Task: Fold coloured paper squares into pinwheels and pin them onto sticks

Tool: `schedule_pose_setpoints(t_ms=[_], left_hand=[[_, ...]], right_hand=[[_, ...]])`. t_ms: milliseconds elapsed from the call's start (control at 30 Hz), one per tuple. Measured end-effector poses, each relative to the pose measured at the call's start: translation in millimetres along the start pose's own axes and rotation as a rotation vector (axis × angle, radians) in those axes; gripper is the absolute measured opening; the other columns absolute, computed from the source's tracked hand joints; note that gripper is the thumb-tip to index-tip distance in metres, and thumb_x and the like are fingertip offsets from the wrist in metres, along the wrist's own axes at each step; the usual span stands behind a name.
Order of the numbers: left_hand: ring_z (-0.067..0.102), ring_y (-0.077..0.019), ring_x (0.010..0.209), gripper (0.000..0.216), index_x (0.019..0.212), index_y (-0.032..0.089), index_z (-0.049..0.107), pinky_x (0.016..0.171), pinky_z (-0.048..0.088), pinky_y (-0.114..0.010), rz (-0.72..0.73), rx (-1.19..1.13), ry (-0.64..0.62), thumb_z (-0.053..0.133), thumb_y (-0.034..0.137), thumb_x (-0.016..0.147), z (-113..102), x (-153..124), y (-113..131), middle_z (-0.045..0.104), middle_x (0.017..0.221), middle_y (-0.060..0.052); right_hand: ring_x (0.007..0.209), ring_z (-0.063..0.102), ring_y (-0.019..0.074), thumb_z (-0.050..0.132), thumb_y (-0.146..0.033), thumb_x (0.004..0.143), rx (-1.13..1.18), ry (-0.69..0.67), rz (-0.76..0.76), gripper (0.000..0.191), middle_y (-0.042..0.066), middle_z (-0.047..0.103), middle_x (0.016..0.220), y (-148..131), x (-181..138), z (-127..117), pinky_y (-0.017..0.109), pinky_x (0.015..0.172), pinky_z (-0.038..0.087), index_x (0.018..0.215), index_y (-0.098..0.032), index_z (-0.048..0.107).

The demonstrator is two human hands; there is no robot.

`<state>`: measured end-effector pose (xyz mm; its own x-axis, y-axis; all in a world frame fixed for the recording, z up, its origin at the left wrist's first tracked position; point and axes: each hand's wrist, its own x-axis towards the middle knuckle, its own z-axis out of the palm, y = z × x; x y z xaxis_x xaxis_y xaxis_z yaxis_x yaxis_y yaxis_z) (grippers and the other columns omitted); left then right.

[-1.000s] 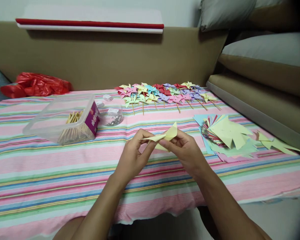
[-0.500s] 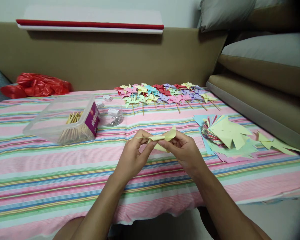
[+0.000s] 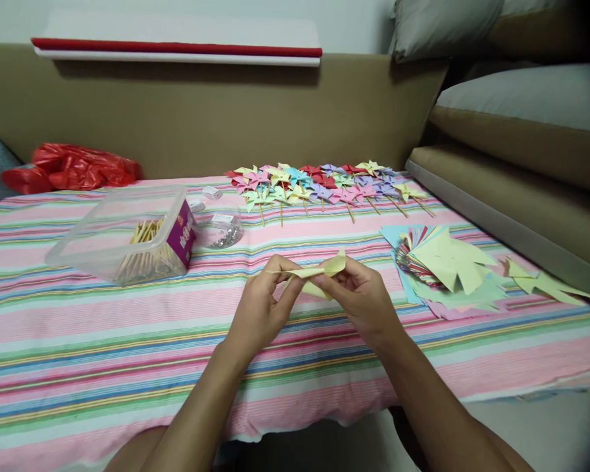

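A folded pale yellow paper piece (image 3: 324, 270) is held just above the striped tablecloth (image 3: 103, 341), pinched from both sides. My left hand (image 3: 261, 309) grips its left end with closed fingers. My right hand (image 3: 362, 300) pinches its right part. To the right of my hands lies a fanned stack of cut coloured paper sheets (image 3: 442, 265). Several finished paper pinwheels on sticks (image 3: 319, 185) lie in rows at the far side of the table.
A clear plastic box of wooden sticks (image 3: 132, 236) stands at the left, a small pile of shiny pins (image 3: 223, 235) beside it. A red plastic bag (image 3: 73, 167) lies far left. Loose yellow cut papers (image 3: 545, 283) rest near the right edge, by sofa cushions (image 3: 521, 124).
The yellow paper has dropped a little and flattened between my fingers. Both hands stay in nearly the same place.
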<state>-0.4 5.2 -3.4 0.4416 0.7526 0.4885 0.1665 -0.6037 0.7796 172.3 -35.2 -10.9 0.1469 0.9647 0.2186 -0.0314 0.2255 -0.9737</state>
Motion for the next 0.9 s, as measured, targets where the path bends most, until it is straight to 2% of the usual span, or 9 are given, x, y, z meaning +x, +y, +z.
schedule_pose_setpoints(t_ms=[100,233,333,467,600,700,767,833,900], left_hand=[[0.066,-0.0150,0.081,0.008,0.102,0.023,0.061,0.067,0.049,-0.025,0.140,0.158,0.044,0.057,0.018,0.097,-4,-1,2,0.069,0.089,-0.002],[0.070,-0.0189,0.097,0.020,0.109,0.024,0.063,0.084,0.053,-0.032,0.345,0.220,0.062,0.060,0.011,0.093,-10,-1,5,0.075,0.104,-0.005],[0.069,-0.0206,0.102,0.022,0.108,0.024,0.065,0.090,0.053,-0.036,0.367,0.180,0.090,0.063,0.010,0.092,-10,0,7,0.075,0.106,-0.006],[0.068,-0.0200,0.098,0.018,0.106,0.024,0.066,0.088,0.052,-0.036,0.327,0.151,0.102,0.064,0.011,0.092,-8,2,8,0.075,0.100,-0.005],[0.066,-0.0193,0.095,0.011,0.098,0.023,0.070,0.085,0.051,-0.035,0.222,0.114,0.108,0.065,0.015,0.093,-7,4,8,0.071,0.096,-0.005],[0.064,-0.0187,0.092,0.003,0.094,0.022,0.070,0.083,0.050,-0.033,0.104,0.080,0.092,0.068,0.021,0.092,-7,6,9,0.069,0.093,-0.004],[0.064,-0.0185,0.092,0.008,0.094,0.022,0.068,0.083,0.050,-0.032,0.027,0.059,0.066,0.071,0.028,0.090,-10,7,10,0.069,0.094,-0.003],[0.065,-0.0190,0.095,0.015,0.098,0.022,0.068,0.086,0.050,-0.032,-0.028,0.060,0.044,0.071,0.034,0.089,-18,7,12,0.071,0.099,-0.003],[0.066,-0.0197,0.096,0.017,0.099,0.023,0.068,0.087,0.050,-0.033,-0.048,0.129,0.087,0.067,0.038,0.091,-35,7,15,0.073,0.101,-0.004]], right_hand=[[0.084,0.063,0.0202,0.074,-0.033,0.086,-0.096,0.022,-0.109,0.010,0.002,0.068,0.086,-5,-1,0,0.034,0.078,0.049,0.089,-0.024,0.072],[0.093,0.066,0.0222,0.072,-0.022,0.088,-0.244,0.016,-0.357,0.007,0.003,0.072,0.092,-14,-4,-2,0.038,0.086,0.051,0.092,-0.027,0.073],[0.093,0.067,0.0218,0.070,-0.017,0.089,-0.336,0.028,-0.441,0.014,0.002,0.073,0.093,-18,-5,-3,0.039,0.087,0.051,0.094,-0.029,0.072],[0.095,0.067,0.0223,0.069,-0.018,0.090,-0.372,0.033,-0.448,0.012,0.002,0.073,0.094,-18,-5,-2,0.040,0.089,0.051,0.095,-0.029,0.071],[0.094,0.066,0.0208,0.066,-0.021,0.092,-0.303,0.010,-0.376,0.008,0.002,0.072,0.094,-12,-4,2,0.037,0.087,0.050,0.095,-0.027,0.070],[0.092,0.066,0.0206,0.067,-0.027,0.092,-0.209,0.029,-0.224,0.006,0.003,0.072,0.093,-7,-4,5,0.035,0.084,0.050,0.095,-0.025,0.071],[0.091,0.067,0.0214,0.069,-0.032,0.090,-0.131,0.063,-0.121,0.009,0.003,0.074,0.093,-6,-4,7,0.035,0.083,0.051,0.094,-0.024,0.072],[0.092,0.069,0.0222,0.073,-0.035,0.087,-0.039,0.088,-0.035,0.015,0.004,0.076,0.094,-6,-3,10,0.035,0.082,0.052,0.096,-0.024,0.074],[0.095,0.071,0.0238,0.076,-0.038,0.083,0.069,0.091,0.046,0.022,0.005,0.078,0.097,-7,-3,12,0.036,0.083,0.054,0.100,-0.023,0.075]])
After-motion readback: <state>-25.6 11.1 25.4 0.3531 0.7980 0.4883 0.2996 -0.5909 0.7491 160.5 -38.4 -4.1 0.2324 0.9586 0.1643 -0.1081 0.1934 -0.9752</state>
